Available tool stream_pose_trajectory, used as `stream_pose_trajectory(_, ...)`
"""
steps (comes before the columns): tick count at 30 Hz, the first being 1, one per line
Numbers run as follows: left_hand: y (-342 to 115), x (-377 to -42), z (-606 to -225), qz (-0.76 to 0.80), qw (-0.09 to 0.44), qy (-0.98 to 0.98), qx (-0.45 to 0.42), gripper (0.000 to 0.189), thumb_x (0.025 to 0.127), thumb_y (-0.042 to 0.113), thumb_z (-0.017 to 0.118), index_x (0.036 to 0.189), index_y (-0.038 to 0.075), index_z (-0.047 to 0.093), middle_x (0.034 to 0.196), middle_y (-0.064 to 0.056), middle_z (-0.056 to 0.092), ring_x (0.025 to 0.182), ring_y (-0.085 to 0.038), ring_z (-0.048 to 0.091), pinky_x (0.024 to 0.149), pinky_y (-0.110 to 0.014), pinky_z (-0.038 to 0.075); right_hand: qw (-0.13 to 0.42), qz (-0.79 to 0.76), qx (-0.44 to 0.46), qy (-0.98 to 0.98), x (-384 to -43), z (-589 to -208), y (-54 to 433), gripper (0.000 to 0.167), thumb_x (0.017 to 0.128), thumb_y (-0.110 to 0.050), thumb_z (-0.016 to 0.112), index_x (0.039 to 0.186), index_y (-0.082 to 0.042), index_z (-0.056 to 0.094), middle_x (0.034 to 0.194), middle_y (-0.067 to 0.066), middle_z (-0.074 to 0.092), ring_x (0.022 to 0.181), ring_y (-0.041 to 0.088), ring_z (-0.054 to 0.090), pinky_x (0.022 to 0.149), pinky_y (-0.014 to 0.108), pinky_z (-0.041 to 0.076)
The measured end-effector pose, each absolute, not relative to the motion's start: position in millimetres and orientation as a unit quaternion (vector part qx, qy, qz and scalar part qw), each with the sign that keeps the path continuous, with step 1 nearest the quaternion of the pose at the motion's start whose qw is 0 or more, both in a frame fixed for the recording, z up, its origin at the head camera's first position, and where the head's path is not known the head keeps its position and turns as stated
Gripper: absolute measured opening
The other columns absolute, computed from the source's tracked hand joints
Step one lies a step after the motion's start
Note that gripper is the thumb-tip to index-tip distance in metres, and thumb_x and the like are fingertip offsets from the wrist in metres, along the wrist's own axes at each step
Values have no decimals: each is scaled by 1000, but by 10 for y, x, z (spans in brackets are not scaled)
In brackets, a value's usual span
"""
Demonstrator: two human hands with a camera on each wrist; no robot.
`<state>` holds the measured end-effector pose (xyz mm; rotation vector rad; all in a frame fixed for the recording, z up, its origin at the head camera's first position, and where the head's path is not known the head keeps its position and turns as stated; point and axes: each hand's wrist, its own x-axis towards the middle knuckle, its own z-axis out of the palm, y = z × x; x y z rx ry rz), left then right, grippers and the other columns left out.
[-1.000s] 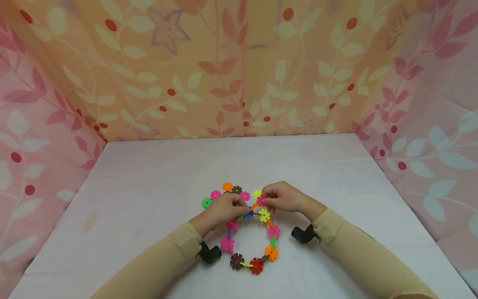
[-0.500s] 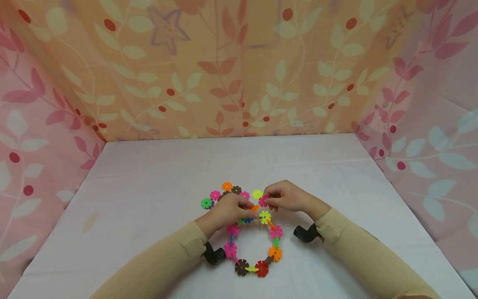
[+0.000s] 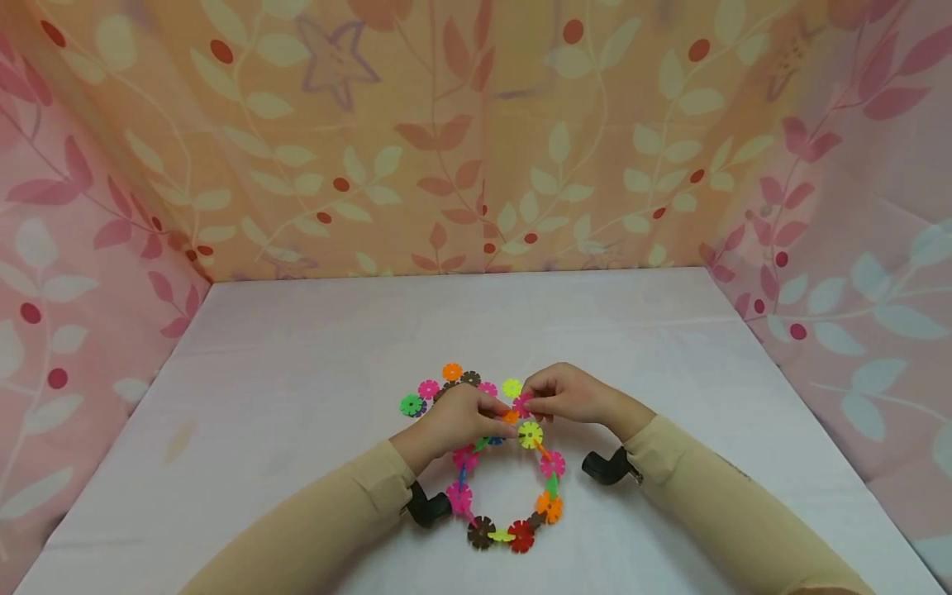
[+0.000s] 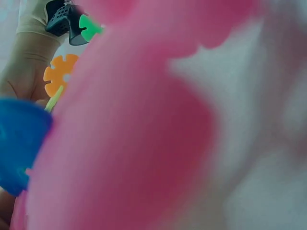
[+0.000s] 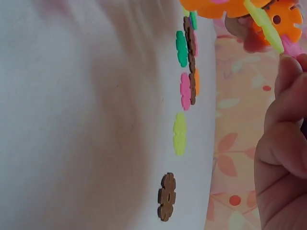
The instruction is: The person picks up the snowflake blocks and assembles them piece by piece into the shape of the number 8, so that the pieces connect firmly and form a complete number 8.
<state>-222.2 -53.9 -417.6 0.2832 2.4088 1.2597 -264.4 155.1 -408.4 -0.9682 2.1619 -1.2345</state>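
Observation:
Notched, flower-shaped plastic discs join edge to edge into a ring-like chain, with a red disc (image 3: 521,536) at its near side. At the chain's far side, my left hand (image 3: 454,413) pinches an orange disc (image 3: 510,417) between thumb and fingers. My right hand (image 3: 571,397) pinches a pink disc (image 3: 523,404) right beside it. A yellow-green disc (image 3: 530,435) of the chain lies just below both fingertips. In the right wrist view, a yellow-green disc (image 5: 265,28) stands edge-on by the right fingertips (image 5: 290,67). One blurred pink disc (image 4: 120,124) fills much of the left wrist view.
Loose discs lie on the white table beyond the hands: a yellow-green one (image 3: 511,387), an orange one (image 3: 452,372), a green one (image 3: 411,404) and others. A brown disc (image 5: 167,197) shows in the right wrist view. Black wrist cameras hang under both sleeves.
My left hand has shifted slightly right, its fingertips going from the blue disc to the orange one. The ring has slid slightly right and nearer. My right hand went right, then back left.

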Motion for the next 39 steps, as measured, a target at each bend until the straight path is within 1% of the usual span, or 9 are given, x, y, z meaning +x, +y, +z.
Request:
stream_pose_trajectory(7, -549, -2239, -4150, 452, 201, 863, 103, 34, 70, 35, 77, 97, 14, 73, 88, 8, 66, 77, -13, 54, 59, -27, 47, 243, -469, -369, 765, -2673, -4144, 1492, 17, 90, -8, 57, 76, -1, 62, 62, 18, 51, 53, 11, 44, 49, 25, 41)
stream_pose_trajectory(11, -559, -2271, -4148, 439, 206, 862, 147, 24, 74, 34, 74, 91, 18, 74, 78, 7, 65, 70, -14, 50, 55, -25, 41, 257, -448, -379, 768, -2701, -4114, 1493, 19, 90, -12, 57, 76, -1, 61, 62, 15, 53, 54, 10, 45, 50, 22, 40)
stream_pose_trajectory(15, -570, -2311, -4167, 446, 226, 854, 147, 19, 74, 36, 74, 88, 22, 73, 82, 8, 64, 76, -14, 52, 61, -26, 45, 287, -419, -354, 786, -2820, -4090, 1568, 27, 93, -20, 53, 79, 1, 61, 64, 11, 53, 52, 15, 44, 48, 24, 39)
stream_pose_trajectory(19, -566, -2330, -4203, 462, 268, 836, 123, 18, 74, 35, 75, 86, 22, 72, 88, 5, 63, 80, -16, 54, 66, -29, 48, 232, -357, -268, 864, -2997, -4134, 1708, 25, 94, -21, 51, 82, -3, 62, 67, 8, 54, 57, 19, 47, 51, 27, 39)
stream_pose_trajectory(22, -551, -2319, -4220, 469, 301, 821, 122, 15, 75, 32, 74, 84, 21, 71, 88, 2, 63, 78, -16, 55, 66, -30, 49, 184, -268, -225, 919, -3095, -4242, 1795, 12, 87, -20, 60, 88, -8, 60, 72, 5, 53, 65, 18, 48, 59, 29, 40)
stream_pose_trajectory(26, -540, -2297, -4233, 490, 336, 794, 132, 15, 79, 28, 72, 89, 17, 68, 80, 0, 60, 71, -15, 51, 62, -27, 45, 162, -225, -248, 928, -3118, -4376, 1831, 23, 77, -23, 72, 90, -11, 57, 75, 2, 49, 71, 16, 45, 64, 29, 38)
stream_pose_trajectory(29, -540, -2303, -4243, 515, 355, 767, 142, 17, 81, 25, 69, 93, 13, 65, 72, 0, 54, 63, -15, 45, 56, -25, 39, 154, -237, -275, 919, -3087, -4390, 1799, 24, 74, -21, 75, 84, -11, 56, 74, 2, 47, 71, 16, 43, 64, 29, 37)
stream_pose_trajectory(35, -511, -2324, -4250, 533, 371, 746, 146, 22, 85, 30, 64, 91, 9, 65, 74, 1, 54, 67, -13, 47, 60, -25, 41, 197, -266, -267, 905, -3013, -4315, 1716, 21, 74, -6, 71, 78, -12, 51, 72, 0, 50, 69, 14, 45, 62, 26, 38)
stream_pose_trajectory(39, -497, -2337, -4278, 545, 362, 744, 140, 31, 89, 36, 58, 83, 6, 62, 72, 1, 52, 69, -13, 48, 63, -25, 42, 234, -326, -250, 881, -2943, -4157, 1659, 11, 81, -6, 66, 77, -11, 57, 69, 1, 59, 58, 13, 49, 53, 25, 42)
